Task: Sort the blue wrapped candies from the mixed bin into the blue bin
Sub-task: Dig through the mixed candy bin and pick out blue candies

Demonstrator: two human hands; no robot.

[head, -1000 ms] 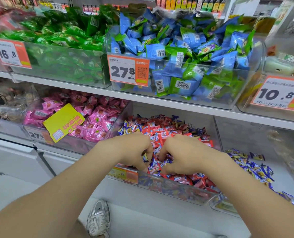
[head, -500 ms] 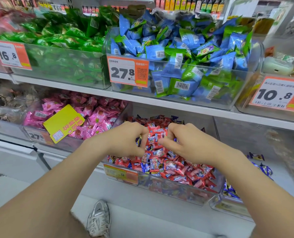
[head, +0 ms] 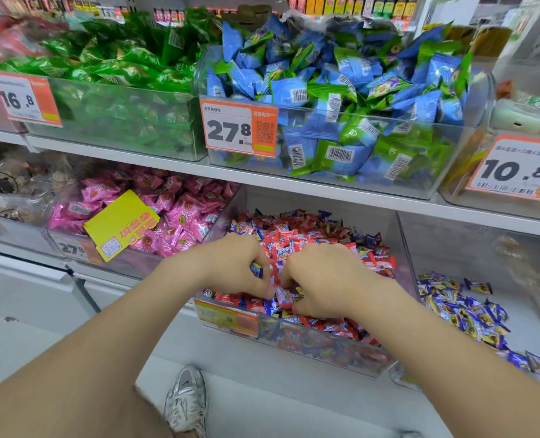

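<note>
The mixed bin [head: 325, 347] on the lower shelf holds a heap of red and blue wrapped candies [head: 322, 235]. Both of my hands are down in it, close together. My left hand [head: 234, 263] has its fingers curled, and a blue candy [head: 257, 269] shows under its fingertips. My right hand [head: 325, 279] is curled into the heap with thumb and fingertips pinched among the wrappers; what it holds is hidden. To the right, the blue bin [head: 403, 379] holds several blue candies [head: 464, 311] on its floor.
A bin of pink candies [head: 167, 210] with a yellow tag [head: 120, 226] sits to the left. The upper shelf carries bins of green packets [head: 114, 74] and blue-green packets [head: 341, 90], with price tags. A grey shoe [head: 186, 403] is on the floor below.
Both hands stayed together in the mixed bin, shifting slightly back from its front edge and working through the heap. A blue wrapper now shows under my left fingers.
</note>
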